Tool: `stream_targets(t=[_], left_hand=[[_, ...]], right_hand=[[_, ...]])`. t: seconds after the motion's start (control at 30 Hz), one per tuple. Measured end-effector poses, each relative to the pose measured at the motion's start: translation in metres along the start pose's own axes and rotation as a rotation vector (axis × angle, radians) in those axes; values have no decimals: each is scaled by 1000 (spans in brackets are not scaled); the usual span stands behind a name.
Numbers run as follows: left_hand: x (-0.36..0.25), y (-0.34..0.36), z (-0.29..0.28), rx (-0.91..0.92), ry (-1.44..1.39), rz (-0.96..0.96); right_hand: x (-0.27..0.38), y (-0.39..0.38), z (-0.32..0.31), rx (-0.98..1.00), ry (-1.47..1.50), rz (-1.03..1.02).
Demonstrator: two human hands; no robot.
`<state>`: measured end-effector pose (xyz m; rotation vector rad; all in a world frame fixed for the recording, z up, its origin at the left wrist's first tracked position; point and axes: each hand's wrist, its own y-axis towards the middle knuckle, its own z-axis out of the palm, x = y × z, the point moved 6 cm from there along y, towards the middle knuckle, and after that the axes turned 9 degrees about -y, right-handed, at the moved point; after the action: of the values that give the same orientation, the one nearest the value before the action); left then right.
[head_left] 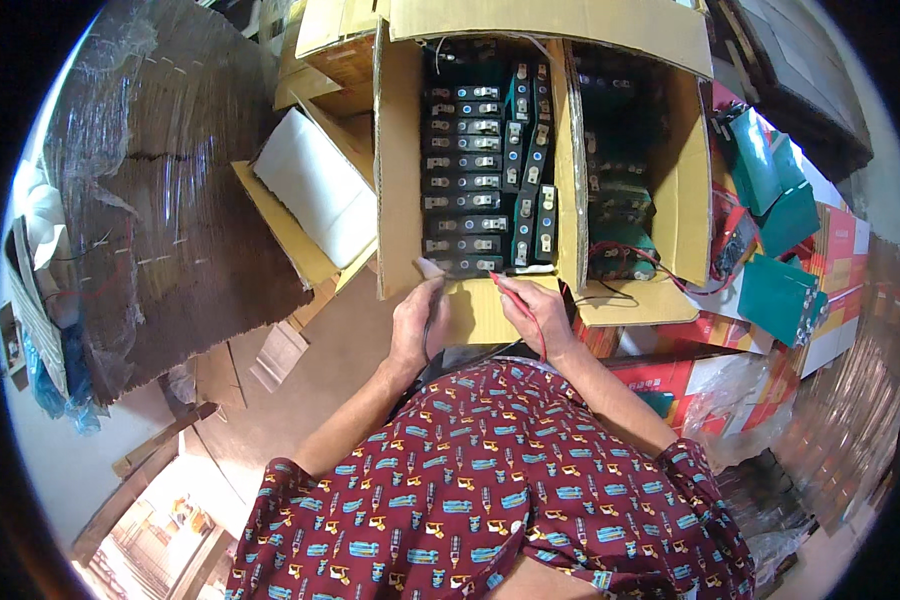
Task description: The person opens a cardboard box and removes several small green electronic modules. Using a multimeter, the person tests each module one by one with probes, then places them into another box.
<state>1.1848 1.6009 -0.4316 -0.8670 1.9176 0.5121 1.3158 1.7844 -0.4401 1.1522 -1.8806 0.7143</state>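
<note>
An open cardboard box [398, 165] stands in front of me, packed with black batteries [465, 180] with metal terminals. Most lie in a stacked column; others stand in two narrower rows to their right. My right hand [538, 312] pinches a red test probe [505, 288], its tip by the terminal of the nearest battery. A red wire trails from it down past my wrist. At the box's near left corner, my left hand [416, 318] is closed, with a dark test lead [430, 342] running down from it. My fingers hide its tip.
A second box compartment [682, 170] to the right holds dark batteries, with red and black wires [660, 262] over its edge. Green battery-like blocks [780, 297] lie on red-and-white cartons [660, 377]. Flattened cardboard [160, 230] and an opened carton [315, 190] are at left.
</note>
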Motion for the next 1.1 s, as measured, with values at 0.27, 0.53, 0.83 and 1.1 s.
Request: stream_targets(t=[0.27,0.53,0.83,1.1], left_hand=[[-4,3,3,2,16,-126],[-3,2,5,3,33,-76],[1,2,1,4,5,-90],[13,2,5,24,-82,-95]], right_hand=[[-3,0,2,-5,-42,9],[-5,-1,6,-38,-82,29],[-4,1,12,-24,-108,32],[-26,-8,34,75,-173,80]])
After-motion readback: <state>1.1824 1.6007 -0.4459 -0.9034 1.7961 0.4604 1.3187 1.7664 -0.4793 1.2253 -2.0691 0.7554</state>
